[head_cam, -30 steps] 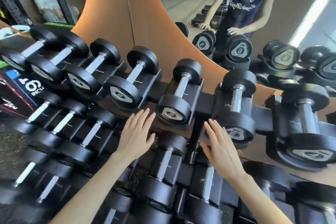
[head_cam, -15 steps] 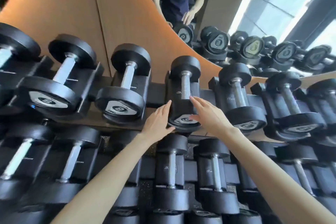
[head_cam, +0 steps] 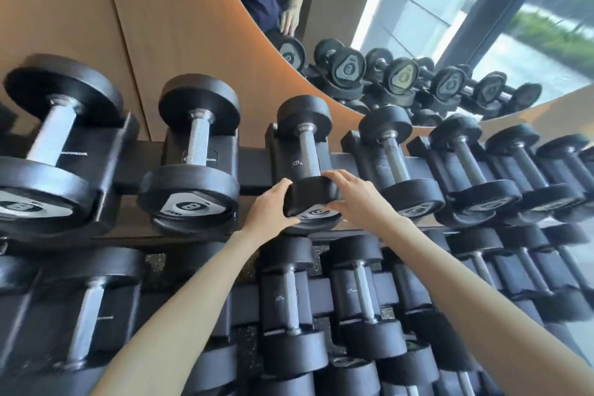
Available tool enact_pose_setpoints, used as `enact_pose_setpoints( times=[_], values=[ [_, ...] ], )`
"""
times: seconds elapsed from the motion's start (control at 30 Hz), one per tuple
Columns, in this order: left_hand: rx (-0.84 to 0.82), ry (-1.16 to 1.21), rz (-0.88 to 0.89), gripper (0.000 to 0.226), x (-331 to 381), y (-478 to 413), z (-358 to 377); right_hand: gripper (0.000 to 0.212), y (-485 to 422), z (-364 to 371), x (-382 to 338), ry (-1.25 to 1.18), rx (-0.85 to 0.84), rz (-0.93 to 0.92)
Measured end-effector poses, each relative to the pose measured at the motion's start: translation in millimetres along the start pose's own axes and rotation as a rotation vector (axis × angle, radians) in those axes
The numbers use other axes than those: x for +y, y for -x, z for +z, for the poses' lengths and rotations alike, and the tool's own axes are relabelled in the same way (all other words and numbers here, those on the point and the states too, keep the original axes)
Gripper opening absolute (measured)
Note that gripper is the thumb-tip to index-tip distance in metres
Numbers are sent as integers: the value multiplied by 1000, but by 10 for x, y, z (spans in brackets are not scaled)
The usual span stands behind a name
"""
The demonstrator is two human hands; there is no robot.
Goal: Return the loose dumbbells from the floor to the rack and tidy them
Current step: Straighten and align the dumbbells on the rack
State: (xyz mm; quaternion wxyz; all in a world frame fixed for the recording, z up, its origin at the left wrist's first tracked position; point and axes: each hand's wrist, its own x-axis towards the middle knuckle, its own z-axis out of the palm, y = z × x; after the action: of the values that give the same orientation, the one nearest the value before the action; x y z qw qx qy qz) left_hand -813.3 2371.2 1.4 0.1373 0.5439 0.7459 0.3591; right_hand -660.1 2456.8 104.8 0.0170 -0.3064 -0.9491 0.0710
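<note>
A black dumbbell with a steel handle lies in its cradle on the top tier of the rack, near the middle. Both hands clasp its near head. My left hand cups the left side of that head, thumb under its face. My right hand wraps the right side, fingers over the top edge. Bigger dumbbells sit to the left and smaller ones to the right, all in cradles.
Lower tiers hold several more dumbbells under my forearms. An orange-brown wall panel rises behind the rack. A mirror at the upper right reflects a person in a dark shirt and more dumbbells. A window is at the far right.
My view has moved right and closer to the rack. Both hands went from hovering open below the top tier to closing around the near head of the middle dumbbell.
</note>
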Motion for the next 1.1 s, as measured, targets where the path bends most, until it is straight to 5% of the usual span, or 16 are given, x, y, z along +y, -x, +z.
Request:
enact_pose_setpoints(
  times=[0.33, 0.53, 0.7, 0.87, 1.1],
  values=[
    [-160, -552, 301, 55, 512, -318, -402, 54, 170, 396, 508, -537, 102, 193],
    [9, -181, 218, 66, 281, -134, -160, 53, 128, 455, 586, -566, 134, 146],
    [101, 150, -30, 71, 6, 48, 148, 64, 102, 369, 408, -372, 134, 87],
    [66, 188, -24, 64, -51, -43, 137, 65, 18, 216, 187, -139, 182, -73],
    [-83, -200, 128, 57, 275, -119, -138, 56, 100, 434, 391, -447, 179, 28]
  ],
)
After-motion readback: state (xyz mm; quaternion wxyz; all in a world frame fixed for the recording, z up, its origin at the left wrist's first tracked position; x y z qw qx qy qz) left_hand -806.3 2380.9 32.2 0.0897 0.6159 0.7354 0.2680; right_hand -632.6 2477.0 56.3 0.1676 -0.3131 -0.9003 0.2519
